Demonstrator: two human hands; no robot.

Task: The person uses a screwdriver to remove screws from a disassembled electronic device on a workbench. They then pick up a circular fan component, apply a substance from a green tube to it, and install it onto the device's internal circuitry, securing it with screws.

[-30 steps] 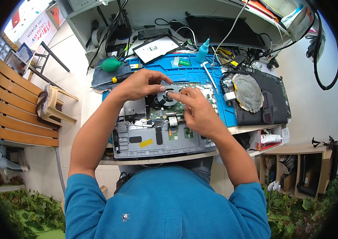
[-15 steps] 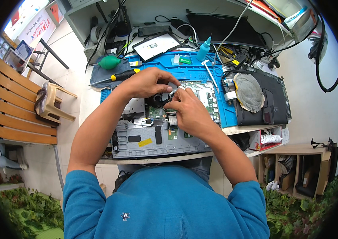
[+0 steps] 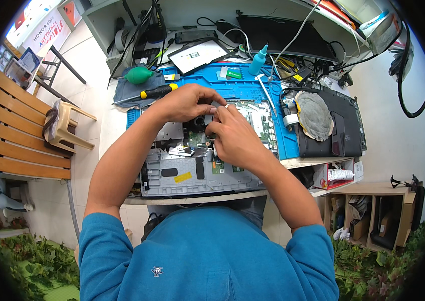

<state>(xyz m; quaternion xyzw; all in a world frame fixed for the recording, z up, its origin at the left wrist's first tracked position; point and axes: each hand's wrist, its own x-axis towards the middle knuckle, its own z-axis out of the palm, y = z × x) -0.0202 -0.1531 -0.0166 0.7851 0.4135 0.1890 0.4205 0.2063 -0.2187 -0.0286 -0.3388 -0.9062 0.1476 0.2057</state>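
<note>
An opened laptop base (image 3: 182,175) lies on the blue work mat (image 3: 242,88), its green circuit board (image 3: 260,118) and black fan area exposed. My left hand (image 3: 185,103) reaches over the fan area, fingers pinched together near my right hand. My right hand (image 3: 232,133) rests over the board's middle, fingertips meeting the left hand's. What is pinched between them is too small and hidden to make out.
A yellow-handled screwdriver (image 3: 157,92), green air blower (image 3: 138,75), blue dropper bottle (image 3: 258,60) and tablet (image 3: 198,54) lie at the back. A grey cloth (image 3: 315,115) sits on a black laptop at right. Wooden bench (image 3: 12,125) and stool (image 3: 64,128) stand left.
Both hands have shifted slightly toward the back of the laptop base and drawn closer together, fingertips now meeting over the fan area.
</note>
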